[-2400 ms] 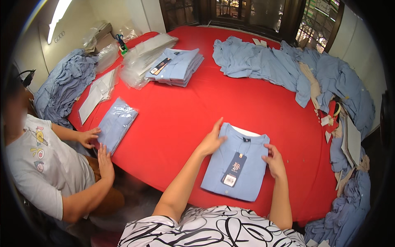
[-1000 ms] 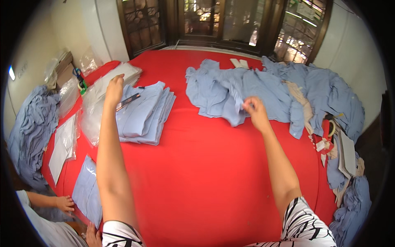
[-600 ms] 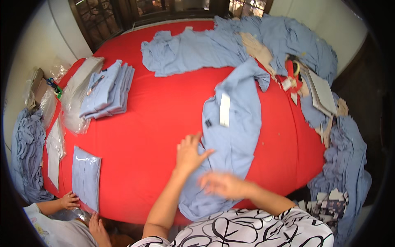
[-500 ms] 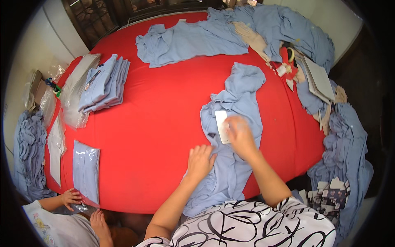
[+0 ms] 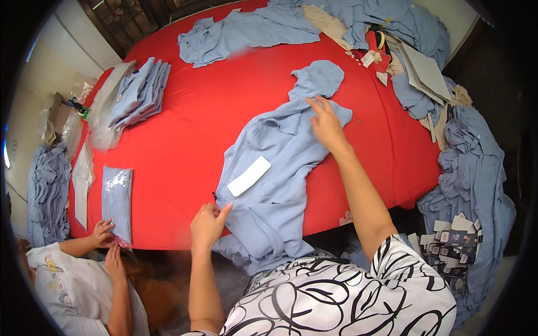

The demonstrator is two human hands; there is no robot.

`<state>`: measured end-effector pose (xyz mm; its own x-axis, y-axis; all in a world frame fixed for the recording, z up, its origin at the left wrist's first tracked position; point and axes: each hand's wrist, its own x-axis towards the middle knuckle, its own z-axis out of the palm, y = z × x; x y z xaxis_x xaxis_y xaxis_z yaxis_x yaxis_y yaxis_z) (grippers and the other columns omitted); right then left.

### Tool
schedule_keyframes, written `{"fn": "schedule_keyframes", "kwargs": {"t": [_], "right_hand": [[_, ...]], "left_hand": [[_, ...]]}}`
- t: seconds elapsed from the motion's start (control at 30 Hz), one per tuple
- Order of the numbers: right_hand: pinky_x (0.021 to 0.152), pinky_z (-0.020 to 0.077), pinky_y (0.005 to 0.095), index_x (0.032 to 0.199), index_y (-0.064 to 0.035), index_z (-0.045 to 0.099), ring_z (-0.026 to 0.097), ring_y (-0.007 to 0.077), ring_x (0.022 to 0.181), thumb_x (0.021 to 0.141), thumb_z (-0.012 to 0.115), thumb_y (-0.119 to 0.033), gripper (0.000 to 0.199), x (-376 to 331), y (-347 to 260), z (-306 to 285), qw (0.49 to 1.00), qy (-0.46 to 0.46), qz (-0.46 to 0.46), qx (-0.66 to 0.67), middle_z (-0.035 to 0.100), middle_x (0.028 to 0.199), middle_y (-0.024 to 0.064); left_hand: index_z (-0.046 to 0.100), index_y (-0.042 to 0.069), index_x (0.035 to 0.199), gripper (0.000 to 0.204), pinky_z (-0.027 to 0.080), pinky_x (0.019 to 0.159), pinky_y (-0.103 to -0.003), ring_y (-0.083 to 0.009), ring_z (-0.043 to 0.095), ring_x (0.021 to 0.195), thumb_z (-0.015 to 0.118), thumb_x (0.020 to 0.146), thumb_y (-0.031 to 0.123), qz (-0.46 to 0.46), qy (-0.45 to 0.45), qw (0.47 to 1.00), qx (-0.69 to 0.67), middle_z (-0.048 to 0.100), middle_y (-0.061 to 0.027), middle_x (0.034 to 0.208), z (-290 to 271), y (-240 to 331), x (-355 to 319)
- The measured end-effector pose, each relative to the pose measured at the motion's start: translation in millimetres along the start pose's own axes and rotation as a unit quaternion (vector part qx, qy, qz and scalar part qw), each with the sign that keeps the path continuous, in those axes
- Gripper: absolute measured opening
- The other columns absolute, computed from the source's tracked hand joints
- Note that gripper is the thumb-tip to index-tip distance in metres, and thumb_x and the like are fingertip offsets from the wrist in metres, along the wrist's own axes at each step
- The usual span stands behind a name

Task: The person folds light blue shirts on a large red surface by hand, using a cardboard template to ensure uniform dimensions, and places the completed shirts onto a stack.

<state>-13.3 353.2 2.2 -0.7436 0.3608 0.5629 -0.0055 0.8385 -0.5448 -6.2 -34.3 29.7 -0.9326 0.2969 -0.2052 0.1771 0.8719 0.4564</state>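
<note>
A light blue shirt (image 5: 280, 162) lies loosely spread before me, its lower end hanging over the table's near edge. A white card tag (image 5: 249, 176) rests slantwise on it. My left hand (image 5: 207, 227) is at the shirt's left edge, just below a small dark label, with fingers bent and thumb apart. Over the far part of the shirt, my right hand (image 5: 327, 126) has its fingers spread beside the bunched sleeve (image 5: 319, 78). Whether its fingertips touch the cloth is hard to tell.
Folded blue shirts (image 5: 140, 92) stand at the left beside clear plastic bags (image 5: 106, 115). A co-worker's hands (image 5: 109, 241) hold the end of a bagged shirt (image 5: 116, 193). More blue garments (image 5: 246, 36) lie at the back; white cards (image 5: 423, 75) and hanging clothes (image 5: 471, 162) are right.
The shirt has been spread wider toward the left, and the white tag has shifted left and tilted. My right hand has left the tag for the far sleeve; my left hand has moved left.
</note>
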Motion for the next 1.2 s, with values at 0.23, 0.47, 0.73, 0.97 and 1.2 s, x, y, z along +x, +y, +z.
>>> {"fn": "schedule_keyframes", "kwargs": {"t": [0.23, 0.47, 0.73, 0.97, 1.2], "right_hand": [[0.084, 0.0483, 0.0417, 0.095, -0.0090, 0.065, 0.063, 0.0339, 0.090, 0.087, 0.063, -0.015, 0.010, -34.4, -2.5, 39.5, 0.984, -0.166, 0.039, -0.047, 0.067, 0.094, 0.0121], [0.069, 0.0486, 0.0344, 0.080, -0.0054, 0.064, 0.063, 0.0190, 0.073, 0.086, 0.069, -0.017, 0.014, -113.7, -10.1, -81.3, 0.868, -0.371, 0.196, 0.265, 0.067, 0.084, 0.0054], [0.065, 0.0500, 0.0258, 0.097, -0.0052, 0.054, 0.061, 0.0143, 0.072, 0.101, 0.051, -0.009, 0.006, -102.2, -79.4, -309.0, 0.937, 0.172, 0.022, 0.302, 0.061, 0.089, 0.0099], [0.045, 0.0352, 0.0182, 0.099, -0.0091, 0.059, 0.046, 0.0023, 0.055, 0.099, 0.060, -0.020, 0.011, -102.1, -97.3, -387.3, 0.865, 0.387, -0.100, 0.304, 0.056, 0.077, -0.0041], [0.050, 0.0488, 0.0306, 0.094, -0.0034, 0.067, 0.061, 0.0121, 0.057, 0.091, 0.066, -0.022, 0.018, 16.0, -46.4, -351.5, 0.969, 0.116, 0.050, 0.214, 0.066, 0.081, 0.0043]], "left_hand": [[0.058, -0.003, 0.096, 0.022, 0.049, 0.074, -0.041, -0.0297, 0.063, 0.082, 0.064, 0.091, 0.018, 0.058, 0.161, 0.969, -0.180, 0.063, -0.0163, 0.091, 52.2, -38.4, 16.9], [0.056, 0.001, 0.103, 0.013, 0.047, 0.080, -0.030, -0.0136, 0.056, 0.087, 0.060, 0.092, 0.006, -0.020, 0.000, 0.829, -0.559, 0.060, -0.0056, 0.096, 20.5, -45.2, -52.9], [0.066, -0.002, 0.107, 0.054, 0.051, 0.081, -0.038, -0.0301, 0.068, 0.089, 0.089, 0.065, 0.024, 0.206, -0.413, 0.883, 0.083, 0.071, -0.0179, 0.096, 6.8, 38.4, -108.5], [0.069, 0.000, 0.092, 0.016, 0.050, 0.087, -0.036, -0.0297, 0.055, 0.113, 0.063, 0.080, -0.008, 0.378, 0.101, 0.912, -0.123, 0.050, -0.0199, 0.133, -129.8, 47.7, -123.6], [0.047, 0.002, 0.135, 0.059, 0.039, 0.097, -0.035, -0.0234, 0.051, 0.115, 0.072, 0.085, 0.017, 0.243, -0.151, 0.943, -0.173, 0.052, -0.0118, 0.128, -169.8, -58.9, 25.7]]}}
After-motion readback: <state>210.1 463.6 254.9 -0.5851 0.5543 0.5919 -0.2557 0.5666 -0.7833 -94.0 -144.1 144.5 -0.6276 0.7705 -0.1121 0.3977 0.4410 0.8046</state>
